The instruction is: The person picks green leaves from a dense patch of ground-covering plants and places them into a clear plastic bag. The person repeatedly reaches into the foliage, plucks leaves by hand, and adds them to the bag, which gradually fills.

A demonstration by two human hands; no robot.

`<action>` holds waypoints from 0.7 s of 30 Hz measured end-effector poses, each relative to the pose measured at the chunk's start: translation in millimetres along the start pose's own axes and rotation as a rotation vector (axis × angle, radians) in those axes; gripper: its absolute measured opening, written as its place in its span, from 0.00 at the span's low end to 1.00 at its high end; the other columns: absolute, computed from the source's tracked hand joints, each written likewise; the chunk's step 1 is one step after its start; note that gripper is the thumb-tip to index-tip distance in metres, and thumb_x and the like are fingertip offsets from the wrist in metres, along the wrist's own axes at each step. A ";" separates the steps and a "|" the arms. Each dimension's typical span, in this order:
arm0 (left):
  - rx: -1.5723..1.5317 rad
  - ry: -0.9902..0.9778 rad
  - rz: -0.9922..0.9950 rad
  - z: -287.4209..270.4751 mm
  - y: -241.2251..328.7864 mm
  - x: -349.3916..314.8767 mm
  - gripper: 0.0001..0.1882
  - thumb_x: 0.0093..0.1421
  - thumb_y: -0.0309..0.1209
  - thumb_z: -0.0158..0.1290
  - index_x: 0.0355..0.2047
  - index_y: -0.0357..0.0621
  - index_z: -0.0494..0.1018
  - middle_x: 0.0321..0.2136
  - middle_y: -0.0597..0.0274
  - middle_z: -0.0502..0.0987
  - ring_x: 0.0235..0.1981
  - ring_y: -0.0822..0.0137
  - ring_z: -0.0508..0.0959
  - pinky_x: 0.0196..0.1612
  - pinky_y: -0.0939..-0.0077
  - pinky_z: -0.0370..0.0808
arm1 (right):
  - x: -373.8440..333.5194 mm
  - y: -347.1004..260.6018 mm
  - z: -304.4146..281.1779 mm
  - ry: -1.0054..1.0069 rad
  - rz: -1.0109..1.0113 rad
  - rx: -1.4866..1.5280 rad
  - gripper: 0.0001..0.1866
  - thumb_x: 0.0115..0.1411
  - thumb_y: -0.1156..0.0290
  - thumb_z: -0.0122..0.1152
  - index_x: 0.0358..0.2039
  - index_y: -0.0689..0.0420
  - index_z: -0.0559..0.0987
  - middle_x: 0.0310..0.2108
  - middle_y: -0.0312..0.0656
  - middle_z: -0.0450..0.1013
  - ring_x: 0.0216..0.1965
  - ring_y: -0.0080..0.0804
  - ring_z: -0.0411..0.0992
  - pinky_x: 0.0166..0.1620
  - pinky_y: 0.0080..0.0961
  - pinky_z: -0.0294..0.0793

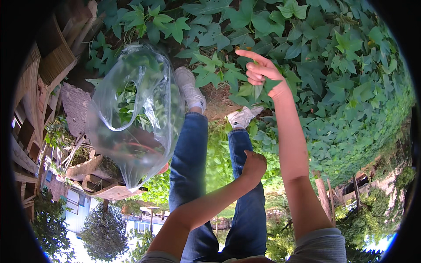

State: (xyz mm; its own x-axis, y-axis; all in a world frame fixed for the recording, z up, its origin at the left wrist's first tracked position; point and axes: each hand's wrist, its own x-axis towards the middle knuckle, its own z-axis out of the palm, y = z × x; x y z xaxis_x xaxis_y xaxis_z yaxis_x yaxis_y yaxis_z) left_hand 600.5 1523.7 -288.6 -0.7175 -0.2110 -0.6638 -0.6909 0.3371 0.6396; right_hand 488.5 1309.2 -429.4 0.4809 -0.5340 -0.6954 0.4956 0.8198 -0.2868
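My right hand [265, 72] is over a bed of lobed green leaves [313, 79] that look like sweet potato vines. Its index finger points out to the left, while the other fingers curl in around a few picked-looking leaves [272, 86]; one lies across the wrist. Lower down, my left hand [255, 167] is closed in a loose fist in front of my jeans leg; its palm is hidden. On the left, a clear plastic bag [169, 103] stands puffed up beside my shoe, with green leaves [127, 103] inside.
My white shoes [190, 87] stand on bare soil [217, 98] at the edge of the leaf bed. Curved wooden boards [57, 48] and a flat rough slab [74, 107] are at the left. Wooden stakes [322, 193] stand at the lower right.
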 end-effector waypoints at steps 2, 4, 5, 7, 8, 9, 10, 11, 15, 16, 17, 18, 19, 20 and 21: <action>0.040 -0.021 -0.006 0.8 0.8 -0.2 0.15 0.50 0.26 0.49 0.39 0.35 0.73 0.32 0.53 0.76 0.36 0.53 0.76 0.47 0.47 0.67 | -7.5 -10.5 -13.4 -0.205 0.115 0.084 0.22 0.57 0.74 0.57 0.53 0.60 0.71 0.14 0.31 0.64 0.13 0.15 0.57 0.19 0.16 0.54; 0.061 -0.055 -0.006 -0.3 1.3 -1.9 0.16 0.51 0.26 0.49 0.40 0.34 0.72 0.33 0.52 0.76 0.37 0.53 0.76 0.48 0.47 0.66 | 1.2 -7.9 -13.9 0.211 0.217 -0.890 0.19 0.53 0.70 0.59 0.47 0.57 0.75 0.20 0.36 0.72 0.20 0.22 0.68 0.26 0.22 0.66; 0.071 -0.072 -0.008 -1.7 0.9 -2.4 0.16 0.51 0.27 0.49 0.41 0.34 0.72 0.34 0.51 0.76 0.38 0.52 0.76 0.48 0.47 0.66 | 5.8 -5.9 -10.7 0.428 0.257 -1.372 0.18 0.52 0.69 0.60 0.45 0.56 0.78 0.23 0.39 0.75 0.24 0.26 0.73 0.30 0.25 0.71; 0.081 -0.048 -0.015 -3.6 -0.3 -3.5 0.16 0.51 0.26 0.49 0.40 0.34 0.72 0.33 0.51 0.76 0.38 0.52 0.76 0.49 0.46 0.66 | 23.7 -5.5 0.0 0.621 -0.066 -1.324 0.15 0.48 0.63 0.64 0.36 0.54 0.81 0.28 0.41 0.78 0.31 0.33 0.77 0.38 0.28 0.73; 0.087 -0.035 -0.019 -3.1 -1.1 -3.4 0.15 0.51 0.26 0.49 0.40 0.34 0.72 0.33 0.51 0.76 0.38 0.51 0.76 0.49 0.46 0.66 | 35.2 -6.9 -2.0 0.540 -0.033 -1.119 0.15 0.47 0.62 0.65 0.34 0.55 0.82 0.29 0.42 0.78 0.32 0.34 0.77 0.38 0.28 0.73; 0.074 -0.034 -0.019 -2.5 -1.9 -2.2 0.15 0.51 0.26 0.49 0.39 0.34 0.72 0.32 0.51 0.76 0.37 0.51 0.76 0.49 0.45 0.67 | 48.9 -9.1 -3.6 0.455 0.001 -0.915 0.14 0.47 0.61 0.65 0.32 0.56 0.82 0.30 0.42 0.78 0.32 0.34 0.77 0.38 0.27 0.73; 0.061 -0.037 -0.016 -0.4 -1.6 -1.3 0.14 0.51 0.26 0.49 0.39 0.34 0.72 0.31 0.50 0.75 0.37 0.51 0.76 0.49 0.45 0.67 | 63.0 -6.0 -8.4 0.469 0.065 -0.992 0.16 0.46 0.60 0.66 0.32 0.56 0.82 0.30 0.44 0.78 0.33 0.35 0.77 0.38 0.28 0.73; 0.050 -0.040 -0.006 0.8 -0.4 -1.2 0.14 0.51 0.26 0.49 0.38 0.34 0.72 0.30 0.50 0.75 0.37 0.51 0.76 0.49 0.45 0.67 | 76.2 1.2 -16.7 0.489 0.130 -1.068 0.17 0.45 0.59 0.66 0.32 0.57 0.81 0.30 0.45 0.78 0.33 0.36 0.77 0.39 0.28 0.73; 0.012 -0.045 0.001 -7.5 -0.4 0.7 0.11 0.50 0.25 0.49 0.34 0.34 0.72 0.27 0.51 0.75 0.36 0.51 0.76 0.47 0.44 0.69 | 114.2 43.5 -35.4 0.620 0.435 -1.258 0.26 0.40 0.53 0.71 0.30 0.64 0.80 0.35 0.52 0.76 0.36 0.44 0.75 0.42 0.33 0.73; -0.014 -0.045 -0.005 -9.2 -0.9 0.9 0.10 0.50 0.25 0.50 0.34 0.34 0.72 0.26 0.51 0.74 0.35 0.50 0.76 0.47 0.44 0.69 | 115.2 53.4 -35.7 0.602 0.424 -1.198 0.26 0.40 0.54 0.71 0.30 0.66 0.79 0.36 0.52 0.76 0.36 0.43 0.76 0.41 0.32 0.73; -0.038 -0.045 -0.008 -10.9 -1.0 1.5 0.10 0.50 0.25 0.50 0.33 0.34 0.72 0.26 0.50 0.74 0.35 0.50 0.76 0.46 0.45 0.70 | 115.2 61.6 -37.3 0.587 0.414 -1.138 0.26 0.40 0.54 0.72 0.30 0.67 0.79 0.37 0.52 0.76 0.36 0.42 0.76 0.40 0.31 0.73; -0.005 -0.100 -0.004 -13.0 -0.3 2.6 0.11 0.52 0.26 0.49 0.36 0.36 0.73 0.28 0.54 0.74 0.36 0.53 0.76 0.48 0.44 0.68 | 115.4 67.9 -40.1 0.575 0.403 -1.076 0.27 0.40 0.55 0.72 0.29 0.68 0.79 0.37 0.52 0.76 0.35 0.40 0.76 0.39 0.31 0.74; 0.024 -0.154 -0.004 -15.7 -0.1 4.2 0.12 0.54 0.27 0.49 0.38 0.38 0.73 0.30 0.57 0.74 0.37 0.57 0.76 0.50 0.44 0.67 | 113.9 73.7 -35.8 0.563 0.371 -0.910 0.23 0.42 0.56 0.71 0.27 0.66 0.79 0.34 0.48 0.77 0.32 0.36 0.76 0.38 0.29 0.74; 0.053 -0.207 -0.003 -16.9 -0.5 4.5 0.13 0.56 0.28 0.48 0.41 0.41 0.73 0.31 0.60 0.75 0.38 0.60 0.75 0.51 0.44 0.65 | 109.3 80.8 -31.6 0.552 0.340 -0.744 0.19 0.45 0.58 0.69 0.24 0.64 0.80 0.31 0.44 0.77 0.29 0.32 0.75 0.37 0.27 0.73; 0.002 -0.125 -0.017 -12.7 -1.3 3.2 0.11 0.54 0.28 0.49 0.37 0.39 0.73 0.29 0.57 0.74 0.36 0.57 0.76 0.49 0.45 0.67 | 106.9 85.6 -28.1 0.539 0.308 -0.578 0.16 0.47 0.59 0.68 0.22 0.62 0.81 0.27 0.41 0.78 0.25 0.28 0.74 0.36 0.25 0.73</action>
State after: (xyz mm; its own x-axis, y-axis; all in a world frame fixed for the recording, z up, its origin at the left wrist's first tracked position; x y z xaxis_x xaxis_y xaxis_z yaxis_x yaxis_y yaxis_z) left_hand 598.0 1510.9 -286.6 -0.6889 -0.1012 -0.7178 -0.7028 0.3361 0.6271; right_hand 562.0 1328.1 -546.8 0.0503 -0.2181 -0.9746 -0.1187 0.9676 -0.2226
